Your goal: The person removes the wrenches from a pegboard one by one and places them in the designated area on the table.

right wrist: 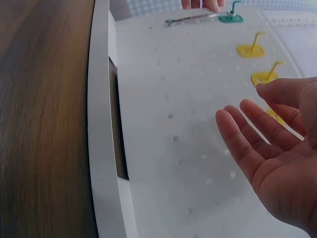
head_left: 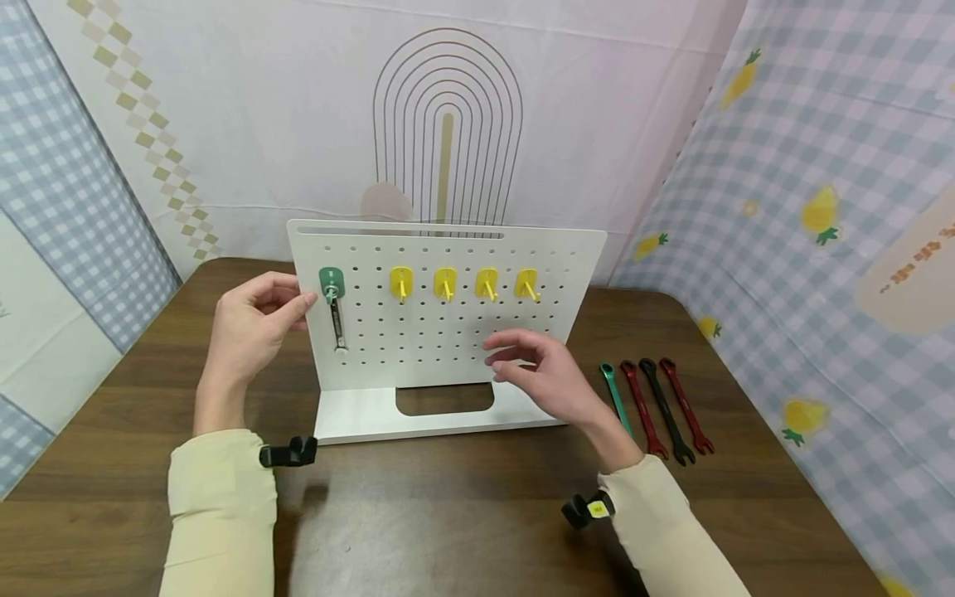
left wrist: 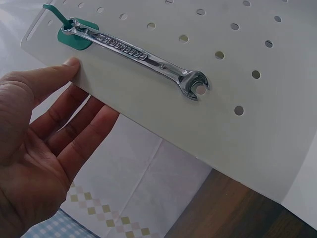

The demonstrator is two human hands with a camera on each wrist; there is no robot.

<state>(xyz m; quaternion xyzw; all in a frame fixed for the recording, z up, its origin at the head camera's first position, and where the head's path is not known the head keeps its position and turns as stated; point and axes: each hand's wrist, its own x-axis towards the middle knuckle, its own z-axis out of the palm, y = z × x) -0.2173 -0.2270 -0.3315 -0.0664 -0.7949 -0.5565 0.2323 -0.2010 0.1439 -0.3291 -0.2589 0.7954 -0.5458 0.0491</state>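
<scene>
A white pegboard (head_left: 462,332) stands upright on its base. My left hand (head_left: 249,323) holds the board's left edge, thumb on the front face and fingers behind it, as the left wrist view shows. Beside that thumb, a silver combination wrench (left wrist: 143,55) hangs by its ring end from a green hook (left wrist: 74,37), open end down. My right hand (head_left: 548,377) is in front of the board's lower right part, fingers loosely bent and holding nothing. Several yellow hooks (head_left: 445,284) run in a row to the right of the green one, with nothing on them.
On the wooden table (head_left: 418,514), right of the board, lie a green wrench (head_left: 615,396), a red wrench (head_left: 643,406), a dark wrench (head_left: 666,410) and another red wrench (head_left: 686,406), side by side. Patterned cloth (head_left: 298,124) hangs behind and at both sides.
</scene>
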